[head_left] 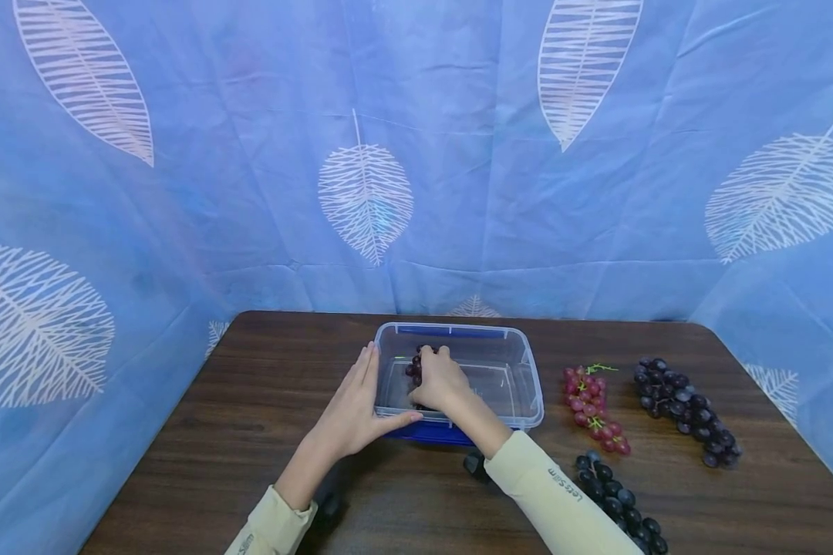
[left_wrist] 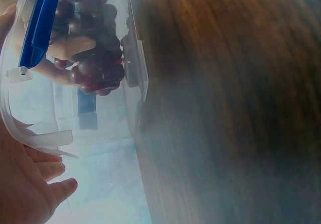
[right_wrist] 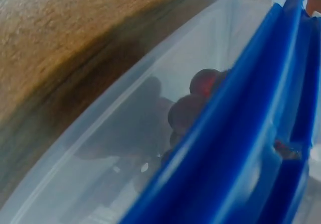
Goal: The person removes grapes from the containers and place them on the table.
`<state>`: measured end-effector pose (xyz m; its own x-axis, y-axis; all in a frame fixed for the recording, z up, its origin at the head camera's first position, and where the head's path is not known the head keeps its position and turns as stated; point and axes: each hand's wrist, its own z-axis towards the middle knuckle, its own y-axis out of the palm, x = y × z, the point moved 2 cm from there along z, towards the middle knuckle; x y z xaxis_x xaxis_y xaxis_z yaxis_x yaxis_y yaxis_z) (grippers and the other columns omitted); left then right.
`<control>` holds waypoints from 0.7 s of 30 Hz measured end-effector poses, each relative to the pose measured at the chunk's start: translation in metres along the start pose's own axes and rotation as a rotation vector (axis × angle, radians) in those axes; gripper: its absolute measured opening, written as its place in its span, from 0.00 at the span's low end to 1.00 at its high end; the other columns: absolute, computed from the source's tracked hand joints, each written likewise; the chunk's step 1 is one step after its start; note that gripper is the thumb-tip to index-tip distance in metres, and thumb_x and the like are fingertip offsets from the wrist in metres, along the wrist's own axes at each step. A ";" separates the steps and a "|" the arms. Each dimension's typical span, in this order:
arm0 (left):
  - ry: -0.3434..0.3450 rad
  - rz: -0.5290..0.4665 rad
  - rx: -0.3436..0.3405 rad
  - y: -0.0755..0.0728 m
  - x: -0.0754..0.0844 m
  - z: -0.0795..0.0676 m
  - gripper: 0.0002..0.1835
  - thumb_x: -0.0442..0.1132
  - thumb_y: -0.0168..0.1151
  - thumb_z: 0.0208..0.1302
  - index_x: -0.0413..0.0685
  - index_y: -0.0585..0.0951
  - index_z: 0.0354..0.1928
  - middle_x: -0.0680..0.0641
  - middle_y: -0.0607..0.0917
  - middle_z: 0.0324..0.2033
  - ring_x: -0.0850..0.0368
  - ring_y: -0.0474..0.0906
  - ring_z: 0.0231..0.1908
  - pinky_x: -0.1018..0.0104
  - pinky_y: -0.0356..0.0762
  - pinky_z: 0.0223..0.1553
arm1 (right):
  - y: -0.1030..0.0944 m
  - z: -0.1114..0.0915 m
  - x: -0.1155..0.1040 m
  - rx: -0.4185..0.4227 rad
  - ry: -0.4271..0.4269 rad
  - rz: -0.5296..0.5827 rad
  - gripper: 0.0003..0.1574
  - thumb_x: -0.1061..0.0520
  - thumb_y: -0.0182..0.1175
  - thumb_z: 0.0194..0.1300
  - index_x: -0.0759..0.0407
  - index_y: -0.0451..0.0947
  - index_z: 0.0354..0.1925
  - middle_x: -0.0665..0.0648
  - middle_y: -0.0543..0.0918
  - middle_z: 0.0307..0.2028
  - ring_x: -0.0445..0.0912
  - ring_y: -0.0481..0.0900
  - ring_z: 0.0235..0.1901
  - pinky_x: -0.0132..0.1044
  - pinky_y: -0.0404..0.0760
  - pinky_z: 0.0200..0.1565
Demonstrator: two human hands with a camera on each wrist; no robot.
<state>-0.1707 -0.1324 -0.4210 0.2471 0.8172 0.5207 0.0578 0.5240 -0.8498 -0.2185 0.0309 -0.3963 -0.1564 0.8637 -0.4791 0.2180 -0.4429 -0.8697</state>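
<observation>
A clear plastic container (head_left: 507,370) with blue latches sits toward the back of the table. Inside its left part lies a bunch of dark red grapes (head_left: 413,370), also seen through the wall in the left wrist view as grapes (left_wrist: 100,58). My right hand (head_left: 440,383) reaches into the container and holds this bunch, its fingers partly hidden by the grapes. My left hand (head_left: 350,408) rests against the container's front left corner, fingers straight along the left side and thumb along the front. In the right wrist view, a blue latch (right_wrist: 241,133) covers part of the grapes (right_wrist: 188,113).
Right of the container lie a bunch of red grapes (head_left: 590,405) with green stems, a bunch of black grapes (head_left: 687,408) farther right, and another black bunch (head_left: 621,497) beside the right sleeve. Blue leaf-patterned cloth (head_left: 444,193) hangs behind the brown table (head_left: 250,401).
</observation>
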 end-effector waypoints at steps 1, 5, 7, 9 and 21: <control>-0.002 0.000 0.000 0.000 0.000 0.000 0.70 0.77 0.65 0.61 0.39 0.40 0.85 0.36 0.41 0.84 0.37 0.42 0.83 0.37 0.52 0.79 | -0.001 0.000 0.001 0.007 -0.007 -0.004 0.51 0.54 0.80 0.59 0.68 0.68 0.73 0.76 0.72 0.64 0.67 0.85 0.48 0.58 0.88 0.47; -0.006 -0.004 -0.002 0.000 -0.001 0.000 0.71 0.77 0.65 0.60 0.39 0.40 0.85 0.36 0.41 0.84 0.36 0.42 0.83 0.37 0.52 0.79 | -0.009 -0.002 0.002 0.031 -0.032 -0.003 0.43 0.54 0.80 0.59 0.67 0.74 0.67 0.73 0.76 0.60 0.65 0.85 0.47 0.57 0.87 0.46; -0.008 -0.006 -0.002 0.000 -0.001 0.001 0.71 0.77 0.65 0.60 0.39 0.39 0.85 0.36 0.41 0.84 0.36 0.42 0.83 0.37 0.52 0.79 | -0.014 -0.004 0.002 0.039 -0.040 0.004 0.40 0.54 0.79 0.60 0.66 0.75 0.65 0.72 0.76 0.59 0.64 0.85 0.47 0.57 0.87 0.48; -0.011 -0.006 -0.004 0.000 -0.001 0.001 0.71 0.77 0.65 0.60 0.40 0.39 0.85 0.37 0.41 0.85 0.37 0.42 0.83 0.37 0.52 0.79 | -0.018 -0.005 0.002 0.050 -0.049 0.009 0.40 0.54 0.79 0.60 0.66 0.76 0.64 0.71 0.77 0.60 0.64 0.85 0.49 0.57 0.87 0.51; -0.001 0.002 -0.004 0.000 -0.001 0.000 0.71 0.78 0.64 0.61 0.39 0.40 0.85 0.36 0.41 0.84 0.36 0.43 0.83 0.38 0.52 0.79 | -0.035 -0.021 0.008 0.156 -0.110 0.079 0.36 0.58 0.78 0.57 0.65 0.78 0.61 0.69 0.80 0.54 0.63 0.84 0.50 0.60 0.86 0.53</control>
<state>-0.1710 -0.1330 -0.4213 0.2465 0.8186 0.5187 0.0609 0.5211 -0.8513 -0.2072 0.0582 -0.3674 -0.2509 0.7972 -0.5492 0.0834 -0.5474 -0.8327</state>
